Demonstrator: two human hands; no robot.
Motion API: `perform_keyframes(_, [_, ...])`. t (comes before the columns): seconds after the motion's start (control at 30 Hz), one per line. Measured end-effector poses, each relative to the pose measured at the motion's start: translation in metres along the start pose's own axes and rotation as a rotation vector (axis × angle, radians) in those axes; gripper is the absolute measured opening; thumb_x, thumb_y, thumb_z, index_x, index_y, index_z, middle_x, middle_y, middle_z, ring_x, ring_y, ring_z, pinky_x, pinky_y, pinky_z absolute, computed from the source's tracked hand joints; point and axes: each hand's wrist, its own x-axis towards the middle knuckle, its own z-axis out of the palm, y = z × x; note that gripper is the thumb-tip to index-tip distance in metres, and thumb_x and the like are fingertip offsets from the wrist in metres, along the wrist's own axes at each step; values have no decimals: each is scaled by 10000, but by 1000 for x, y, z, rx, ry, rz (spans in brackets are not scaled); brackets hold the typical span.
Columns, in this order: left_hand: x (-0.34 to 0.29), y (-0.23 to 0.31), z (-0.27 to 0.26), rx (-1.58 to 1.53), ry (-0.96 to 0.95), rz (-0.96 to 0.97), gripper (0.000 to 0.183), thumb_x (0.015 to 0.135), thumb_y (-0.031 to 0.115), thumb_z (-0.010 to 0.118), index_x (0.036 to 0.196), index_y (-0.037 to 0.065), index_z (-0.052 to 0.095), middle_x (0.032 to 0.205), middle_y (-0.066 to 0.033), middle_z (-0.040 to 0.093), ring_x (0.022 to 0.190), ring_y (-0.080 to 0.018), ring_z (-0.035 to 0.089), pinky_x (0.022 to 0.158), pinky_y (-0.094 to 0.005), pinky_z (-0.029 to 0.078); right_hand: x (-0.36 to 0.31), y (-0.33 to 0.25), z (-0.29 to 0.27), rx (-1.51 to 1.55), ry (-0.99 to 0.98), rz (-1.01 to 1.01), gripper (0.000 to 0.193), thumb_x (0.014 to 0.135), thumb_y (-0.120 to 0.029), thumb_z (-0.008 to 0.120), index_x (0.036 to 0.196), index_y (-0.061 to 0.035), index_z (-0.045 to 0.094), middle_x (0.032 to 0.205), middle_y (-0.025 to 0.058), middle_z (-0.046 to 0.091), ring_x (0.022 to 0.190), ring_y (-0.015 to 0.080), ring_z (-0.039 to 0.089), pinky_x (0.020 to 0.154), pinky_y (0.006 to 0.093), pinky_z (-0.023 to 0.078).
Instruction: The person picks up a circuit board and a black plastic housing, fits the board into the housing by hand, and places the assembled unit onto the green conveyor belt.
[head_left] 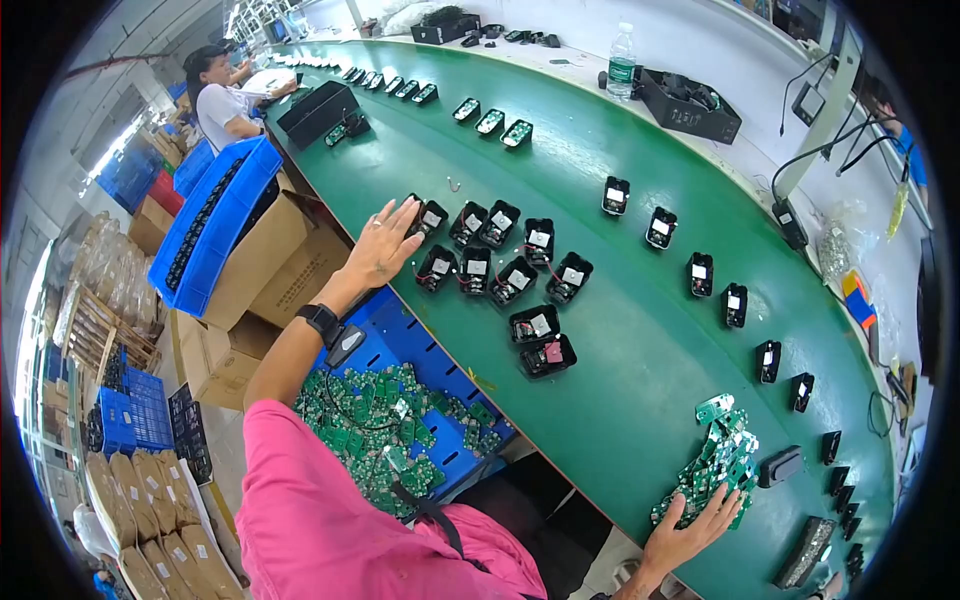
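Note:
My left hand [382, 243] lies flat at the near edge of the green bench, fingers stretched out. Its fingertips reach a small black plastic housing [430, 218] at the left end of a cluster. Several similar open housings [515, 281] stand there, with white parts and some red wires inside. One housing [548, 355] at the cluster's near end has a pinkish-red piece in it. At the lower right, my right hand [692, 532] rests with fingers apart against a heap of green circuit boards [718, 462]. Neither hand grips anything that I can see.
A blue bin [455, 375] of circuit boards sits below the bench edge, beside cardboard boxes [275, 265]. More housings [700, 274] line the bench's far side. Beyond them stand a water bottle [621, 75] and a black tray [690, 108]. Another person [222, 105] sits at the far left.

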Motion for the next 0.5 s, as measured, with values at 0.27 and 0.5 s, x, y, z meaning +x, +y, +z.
perform_keyframes(0.27, [133,148,-2,-253,168,222,645,918,353,659,1409,-8,450,1147,-274,632,1022,-404,638,900,-430,507,0,-3,-8,-17,0,24,678,896,-294,676,1480,-47,438,1550,180,379,1455,405,292,1180,540,243])
perform_keyframes(0.5, [286,207,62,-285,-525,277,806,708,435,863,1321,2,571,1215,-208,660,1112,-323,629,985,-428,484,25,3,-7,62,-62,-16,681,843,-309,698,1431,-42,484,1543,223,370,1454,441,275,1160,563,229])
